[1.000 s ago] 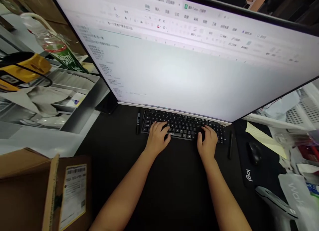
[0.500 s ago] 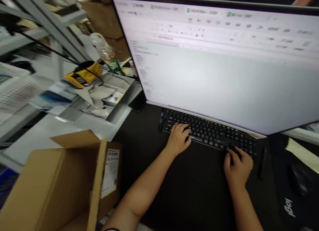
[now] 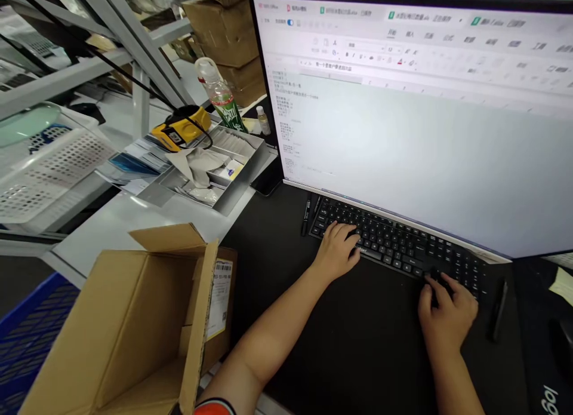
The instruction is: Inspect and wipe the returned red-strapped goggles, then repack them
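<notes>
A black keyboard lies on the dark desk mat, just below a large monitor showing a spreadsheet. My left hand rests on the keyboard's left part, fingers spread over the keys and holding nothing. Over the lower right keys is my right hand, its fingers apart and slightly bent, also without anything in it. Left of the keyboard lies a black marker. A black pen lies to the right of my right hand.
An open cardboard box stands at lower left, beside a blue crate. Behind it are a grey divided tray, a yellow-and-black device, a green-labelled bottle and a phone. A mouse sits at the right edge.
The view has turned left, so the desk items appear farther right and the picture is sharper. Both hands remain at the same parts of the keyboard.
</notes>
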A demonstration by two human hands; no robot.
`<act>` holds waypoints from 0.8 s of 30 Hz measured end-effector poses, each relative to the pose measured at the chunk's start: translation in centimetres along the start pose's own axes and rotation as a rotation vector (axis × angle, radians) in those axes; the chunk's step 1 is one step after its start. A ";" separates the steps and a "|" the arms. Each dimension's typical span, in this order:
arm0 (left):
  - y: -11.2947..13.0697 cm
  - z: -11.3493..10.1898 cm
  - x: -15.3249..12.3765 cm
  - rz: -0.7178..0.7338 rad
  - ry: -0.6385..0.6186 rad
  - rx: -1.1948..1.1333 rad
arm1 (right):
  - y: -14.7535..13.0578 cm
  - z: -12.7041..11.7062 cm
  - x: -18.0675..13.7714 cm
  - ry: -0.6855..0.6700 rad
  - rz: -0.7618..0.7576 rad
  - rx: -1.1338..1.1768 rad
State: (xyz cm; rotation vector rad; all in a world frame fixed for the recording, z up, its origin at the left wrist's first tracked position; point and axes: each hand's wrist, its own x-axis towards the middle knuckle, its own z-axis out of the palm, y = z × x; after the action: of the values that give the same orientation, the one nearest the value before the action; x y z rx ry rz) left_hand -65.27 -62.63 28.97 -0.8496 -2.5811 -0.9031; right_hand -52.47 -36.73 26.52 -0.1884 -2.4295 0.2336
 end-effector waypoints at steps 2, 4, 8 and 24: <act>0.0 0.0 0.0 -0.002 0.001 0.000 | 0.1 0.0 0.0 0.009 0.014 0.014; -0.1 -0.1 0.0 0.000 0.001 -0.008 | 0.0 -0.2 0.1 0.021 0.040 0.022; -0.1 -0.1 0.1 0.022 0.012 -0.024 | -1.6 -0.4 0.6 -0.013 0.008 0.054; -0.2 0.1 0.1 0.009 0.001 -0.025 | -5.0 1.8 2.2 -0.083 -0.015 0.157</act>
State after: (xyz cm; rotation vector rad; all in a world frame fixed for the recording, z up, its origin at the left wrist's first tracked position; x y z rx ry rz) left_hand -65.49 -62.62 28.90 -0.8662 -2.5683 -0.9347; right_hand -55.68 -41.42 27.60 -0.0918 -2.4808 0.4309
